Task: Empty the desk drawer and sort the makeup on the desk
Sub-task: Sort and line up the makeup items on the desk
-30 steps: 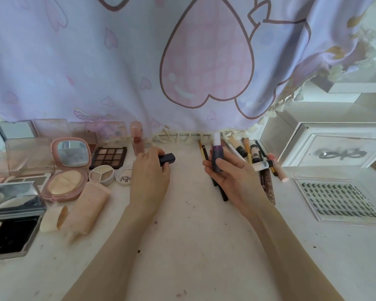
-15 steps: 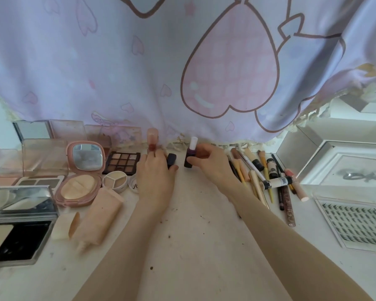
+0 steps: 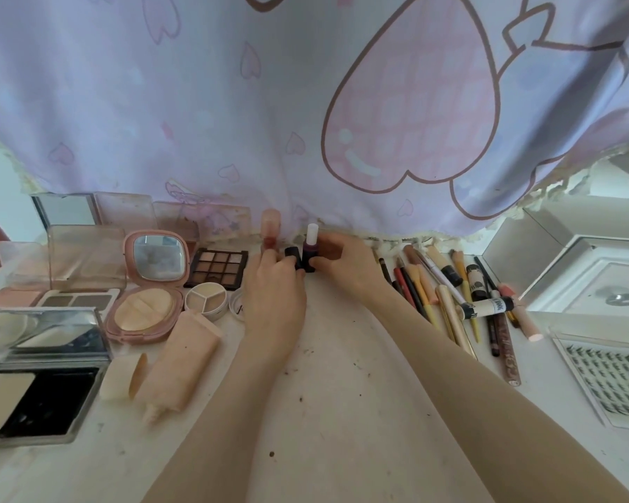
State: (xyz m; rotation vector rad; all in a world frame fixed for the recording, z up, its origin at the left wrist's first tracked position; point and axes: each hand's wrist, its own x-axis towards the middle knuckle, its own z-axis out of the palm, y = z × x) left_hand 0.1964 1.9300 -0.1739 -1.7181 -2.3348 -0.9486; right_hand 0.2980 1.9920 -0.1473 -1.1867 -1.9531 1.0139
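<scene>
On the white desk (image 3: 342, 412), my left hand (image 3: 275, 295) holds a small black lipstick (image 3: 293, 256) upright near the back edge. Right beside it my right hand (image 3: 345, 265) grips a dark purple bottle with a white cap (image 3: 310, 248), standing on the desk and touching the black lipstick. A pink tube (image 3: 270, 230) stands just left of them, partly behind my left fingers. Compacts and palettes lie at the left, among them a pink mirror compact (image 3: 149, 285) and a brown eyeshadow palette (image 3: 218, 267). Pencils and brushes (image 3: 443, 295) lie in a pile at the right.
A lilac curtain with pink hearts (image 3: 305, 121) hangs over the desk's back edge. A peach squeeze tube (image 3: 180, 364) and a sponge (image 3: 118, 379) lie front left beside a black compact (image 3: 33, 401). A lash tray (image 3: 610, 379) and a white box (image 3: 596, 285) sit at the right.
My right hand carried the purple bottle from the pencil pile leftward to the back of the desk and stood it next to the black lipstick in my left hand. The camera tilted up.
</scene>
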